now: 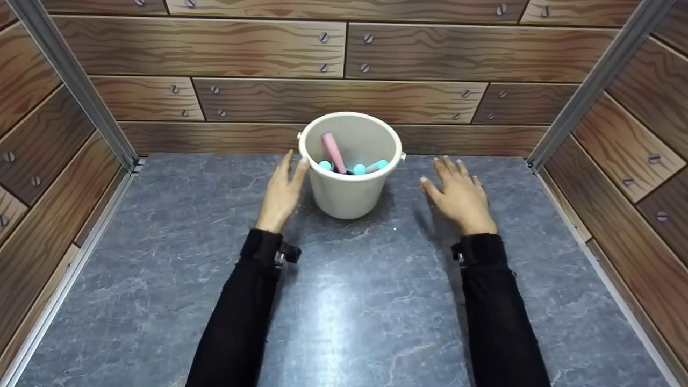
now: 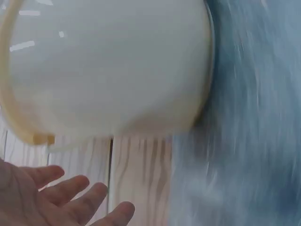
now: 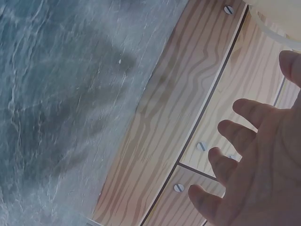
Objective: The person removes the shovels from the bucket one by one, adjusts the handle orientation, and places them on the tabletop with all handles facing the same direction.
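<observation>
A cream plastic bucket [image 1: 349,196] stands upright near the back wall, between the two hands. Inside it lean a pink stick-like object [image 1: 334,153] and several pieces with light-blue round ends [image 1: 359,169]; their lower parts are hidden by the rim. My left hand [image 1: 282,191] is beside the bucket's left side, fingers extended; whether the thumb touches the rim, I cannot tell. In the left wrist view the bucket [image 2: 113,70] fills the upper part, above the fingers. Apart from the bucket, to its right, my right hand [image 1: 459,196] spreads its fingers and holds nothing.
Grey marbled flooring [image 1: 365,301] lies under the bucket and arms. Wood-patterned panels [image 1: 269,51] form the back and both sides, with metal corner posts [image 1: 80,80] at left and right. Black sleeves with wrist straps [image 1: 263,247] cover both forearms.
</observation>
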A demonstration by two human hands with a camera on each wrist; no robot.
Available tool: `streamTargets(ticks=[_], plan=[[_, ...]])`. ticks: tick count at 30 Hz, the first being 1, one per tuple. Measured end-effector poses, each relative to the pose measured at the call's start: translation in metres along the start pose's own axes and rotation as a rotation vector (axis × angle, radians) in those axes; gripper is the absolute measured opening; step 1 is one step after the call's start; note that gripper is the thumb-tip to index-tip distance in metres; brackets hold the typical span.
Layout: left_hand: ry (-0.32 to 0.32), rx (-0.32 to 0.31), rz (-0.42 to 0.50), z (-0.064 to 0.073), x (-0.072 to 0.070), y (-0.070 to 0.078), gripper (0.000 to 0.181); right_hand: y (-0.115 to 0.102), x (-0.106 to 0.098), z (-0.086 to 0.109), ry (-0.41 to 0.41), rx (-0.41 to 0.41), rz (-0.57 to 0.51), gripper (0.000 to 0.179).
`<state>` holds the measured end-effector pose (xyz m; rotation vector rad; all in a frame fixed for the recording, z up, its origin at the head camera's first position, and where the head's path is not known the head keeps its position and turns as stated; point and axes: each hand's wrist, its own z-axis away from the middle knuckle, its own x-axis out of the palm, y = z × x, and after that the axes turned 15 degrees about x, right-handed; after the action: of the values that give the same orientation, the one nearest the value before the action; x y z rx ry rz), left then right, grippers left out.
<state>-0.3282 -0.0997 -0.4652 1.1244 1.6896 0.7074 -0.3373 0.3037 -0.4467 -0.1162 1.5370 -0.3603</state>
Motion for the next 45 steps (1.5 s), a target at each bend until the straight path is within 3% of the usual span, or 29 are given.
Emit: streamTargets(ticks=[9,17,23,28,34,39,45], plan=[[0.01,-0.016,0.378,0.002,0.029,0.007,0.081,-0.001,0.002,0.004,-0.008,-0.001,-0.022,0.086],[0.021,-0.03,0.498,0.003,0.037,0.011,0.085,-0.007,-0.006,0.006,0.061,-0.025,-0.072,0.08],[0.036,-0.026,0.509,0.002,0.04,0.012,0.083,-0.023,-0.018,0.012,0.146,-0.062,-0.161,0.074],[0.042,-0.034,0.513,0.001,0.042,0.012,0.084,-0.043,-0.032,0.017,0.181,-0.108,-0.175,0.07],[0.039,-0.051,0.512,0.0,0.043,0.01,0.084,-0.067,-0.044,0.022,0.153,-0.153,-0.146,0.07],[0.047,-0.022,0.489,0.0,0.043,0.01,0.083,-0.076,-0.048,0.026,0.136,-0.176,-0.107,0.07],[0.049,-0.024,0.5,0.001,0.042,0.011,0.085,-0.09,-0.062,0.028,0.119,-0.259,-0.057,0.07]])
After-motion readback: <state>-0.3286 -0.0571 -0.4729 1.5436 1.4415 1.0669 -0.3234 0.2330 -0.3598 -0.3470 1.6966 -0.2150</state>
